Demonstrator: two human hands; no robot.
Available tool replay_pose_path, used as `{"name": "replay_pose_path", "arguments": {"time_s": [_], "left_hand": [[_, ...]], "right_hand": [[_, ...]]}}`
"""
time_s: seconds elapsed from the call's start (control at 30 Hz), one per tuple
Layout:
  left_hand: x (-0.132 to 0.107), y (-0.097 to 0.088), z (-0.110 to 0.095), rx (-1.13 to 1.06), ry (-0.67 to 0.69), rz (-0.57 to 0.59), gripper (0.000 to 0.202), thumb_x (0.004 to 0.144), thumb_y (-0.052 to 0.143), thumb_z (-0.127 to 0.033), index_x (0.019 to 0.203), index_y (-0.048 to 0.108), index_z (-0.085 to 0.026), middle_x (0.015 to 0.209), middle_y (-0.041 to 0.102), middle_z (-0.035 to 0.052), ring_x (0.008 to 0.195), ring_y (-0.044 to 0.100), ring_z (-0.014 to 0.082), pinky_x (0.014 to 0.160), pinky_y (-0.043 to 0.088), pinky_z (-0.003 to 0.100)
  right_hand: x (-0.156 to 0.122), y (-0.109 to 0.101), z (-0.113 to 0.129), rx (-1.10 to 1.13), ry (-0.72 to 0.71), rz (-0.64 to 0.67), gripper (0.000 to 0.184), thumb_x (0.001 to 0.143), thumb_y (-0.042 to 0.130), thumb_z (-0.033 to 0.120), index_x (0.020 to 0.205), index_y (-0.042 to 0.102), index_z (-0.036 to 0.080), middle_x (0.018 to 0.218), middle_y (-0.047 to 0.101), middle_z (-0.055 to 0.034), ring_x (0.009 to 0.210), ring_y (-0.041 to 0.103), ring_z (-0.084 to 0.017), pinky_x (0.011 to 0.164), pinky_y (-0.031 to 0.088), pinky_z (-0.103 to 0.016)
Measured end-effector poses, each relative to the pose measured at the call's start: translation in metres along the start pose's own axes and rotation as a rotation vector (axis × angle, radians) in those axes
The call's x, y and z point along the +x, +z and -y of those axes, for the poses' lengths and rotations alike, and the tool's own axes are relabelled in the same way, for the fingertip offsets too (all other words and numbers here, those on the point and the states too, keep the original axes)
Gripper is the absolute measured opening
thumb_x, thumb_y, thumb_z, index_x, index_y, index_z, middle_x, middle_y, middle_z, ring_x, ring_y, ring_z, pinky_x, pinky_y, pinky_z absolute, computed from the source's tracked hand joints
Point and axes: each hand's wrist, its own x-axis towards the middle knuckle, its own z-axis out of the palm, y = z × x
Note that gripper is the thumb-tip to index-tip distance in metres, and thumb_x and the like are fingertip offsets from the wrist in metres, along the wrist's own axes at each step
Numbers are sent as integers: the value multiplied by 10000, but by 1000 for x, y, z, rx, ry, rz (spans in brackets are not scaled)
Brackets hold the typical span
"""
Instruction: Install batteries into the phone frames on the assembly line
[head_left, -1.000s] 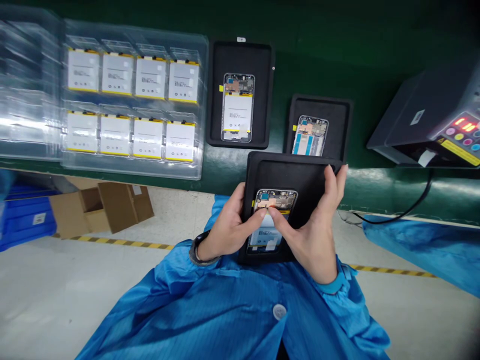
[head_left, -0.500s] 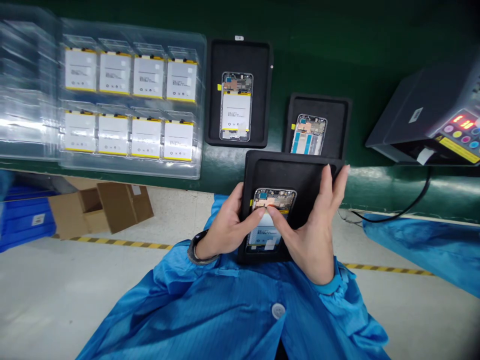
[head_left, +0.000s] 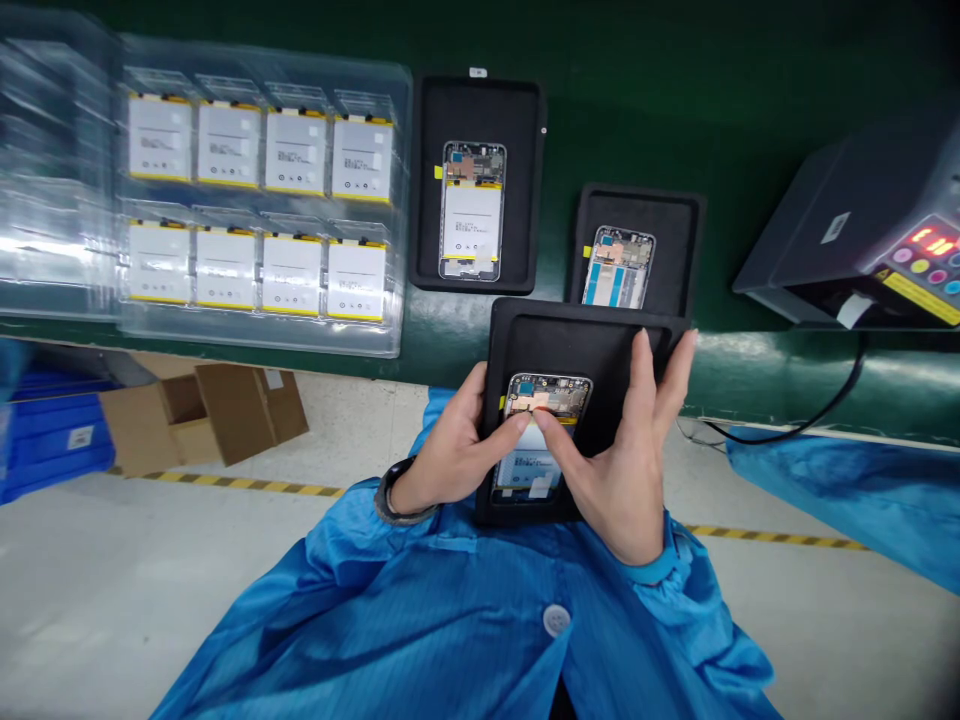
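A black tray (head_left: 585, 340) is tilted at the table's front edge, close to my body. In it lies an opened phone (head_left: 566, 392) with a white battery (head_left: 521, 470) in its lower part. My left hand (head_left: 450, 455) grips the tray's left side, fingers out of sight behind it. My right hand (head_left: 626, 475) holds the right side, two fingers stretched along the far right corner. Both thumb tips nearly meet, pressing at the battery's top edge near the circuit board. Whatever small part lies under the thumbs is hidden.
On the green table (head_left: 450, 340), a second black tray (head_left: 517, 110) carries a phone with a battery; a third tray (head_left: 682, 250) behind mine carries one without. Clear plastic trays (head_left: 262, 345) hold several batteries at left. A grey machine (head_left: 817, 220) with a lit display stands right.
The fingers of my right hand have shifted slightly left along the tray's edge. Both thumbs stay pressed at the same spot.
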Motion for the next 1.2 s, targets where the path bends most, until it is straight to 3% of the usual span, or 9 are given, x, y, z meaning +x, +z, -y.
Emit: {"name": "replay_pose_path", "arguments": {"time_s": [0.3,0.57,0.77,0.87,0.97,1.07,1.13,1.2], "left_hand": [[-1,2,-4,-16,-49,0,448,981,710,-385,1350,528,-207,1195,739,77,1008,724,208,853,617,304],[-2,-1,-1,12,-29,20,501,980,715,-360,1415,521,-203,1362,673,98,1267,644,252,1047,563,352],[-4,-6,3,-7,-18,92,543,991,693,-342,1474,480,-211,1445,634,107,1338,613,271,1110,537,394],[-7,-8,3,95,3,125,644,964,720,-299,1530,424,-217,1492,593,120,1398,565,288,1177,489,431],[-9,-7,4,180,5,103,599,970,704,-290,1500,436,-211,1435,621,123,1364,587,289,1172,492,452],[-10,-3,4,203,15,76,502,969,701,-297,1417,495,-203,1353,663,116,1271,641,280,1134,514,439],[-11,0,5,220,21,53,470,963,702,-299,1384,515,-205,1297,684,107,1202,671,270,1086,539,416],[-13,4,5,238,27,34,456,961,697,-292,1373,522,-208,1270,691,102,1172,684,267,1041,560,391]], "right_hand": [[4,0,-2,49,-25,-16,1082,915,739,589,1705,87,239,1767,1,-221,1631,78,-464,1219,289,-724],[4,-4,-5,67,-19,24,1029,941,726,534,1705,93,259,1772,-33,-202,1634,53,-462,1218,294,-721],[4,-3,-7,87,-13,36,1046,941,723,561,1706,79,254,1772,-54,-200,1636,23,-457,1231,250,-731],[5,-3,-11,104,-10,58,1045,945,725,551,1708,75,255,1774,-49,-196,1639,21,-446,1229,279,-717],[3,0,-15,99,-46,26,1024,948,726,529,1709,97,254,1777,-3,-195,1636,51,-449,1218,299,-728],[-4,7,-18,60,-186,-138,838,940,758,414,1646,339,242,1766,149,-182,1619,150,-472,1217,276,-761],[-10,12,-19,42,-315,-214,571,926,767,275,1465,582,260,1735,291,-135,1584,280,-465,1208,325,-746],[-15,16,-20,63,-404,-238,363,903,763,174,1251,707,262,1690,400,-94,1526,411,-440,1178,410,-706]]}}
